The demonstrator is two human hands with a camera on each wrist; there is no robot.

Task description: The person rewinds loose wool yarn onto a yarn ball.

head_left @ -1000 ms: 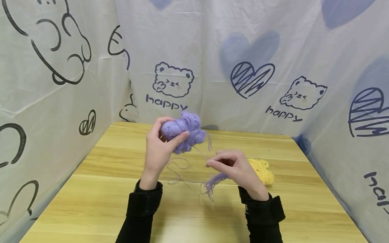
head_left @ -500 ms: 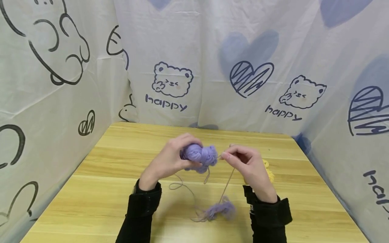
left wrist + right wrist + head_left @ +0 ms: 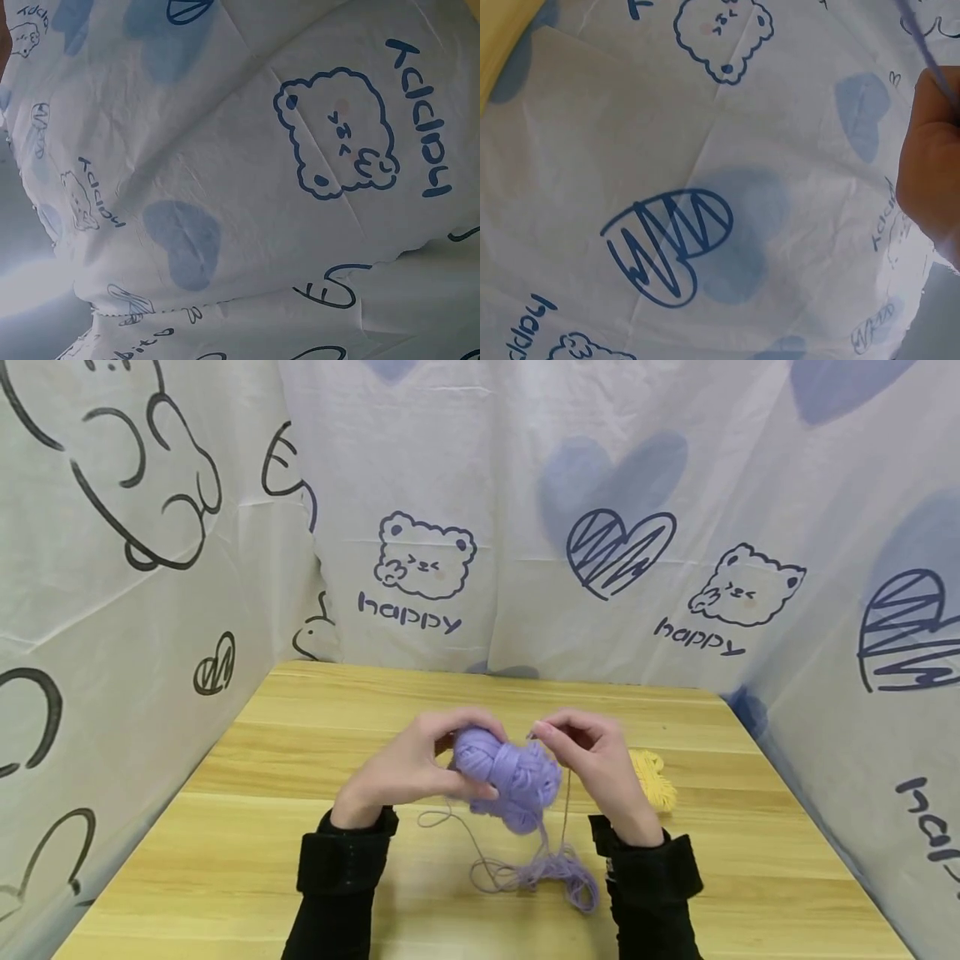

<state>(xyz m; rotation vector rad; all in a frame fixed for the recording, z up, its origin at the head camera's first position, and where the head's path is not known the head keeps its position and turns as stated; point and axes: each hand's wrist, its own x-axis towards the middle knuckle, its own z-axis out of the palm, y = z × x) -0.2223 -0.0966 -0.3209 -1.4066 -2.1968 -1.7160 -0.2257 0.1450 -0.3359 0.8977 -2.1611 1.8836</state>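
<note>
A purple ball of yarn [image 3: 508, 772] is held above the wooden table [image 3: 225, 852] in the head view. My left hand [image 3: 420, 760] grips its left side, fingers curled round it. My right hand [image 3: 581, 752] is just right of the ball and pinches a purple strand [image 3: 564, 802] that runs down to a loose purple tangle [image 3: 551, 872] on the table. The right wrist view shows part of that hand [image 3: 930, 165] with the strand [image 3: 924, 45] crossing it. The left wrist view shows only cloth.
A yellow yarn bundle [image 3: 654, 779] lies on the table behind my right hand. A white cloth printed with bears and hearts [image 3: 525, 527] walls the table at the back and both sides. Black sleeves [image 3: 345, 877] cover both forearms.
The ball came down from high at the left to the middle, and the hands closed together. The loose tangle now lies spread on the table.
</note>
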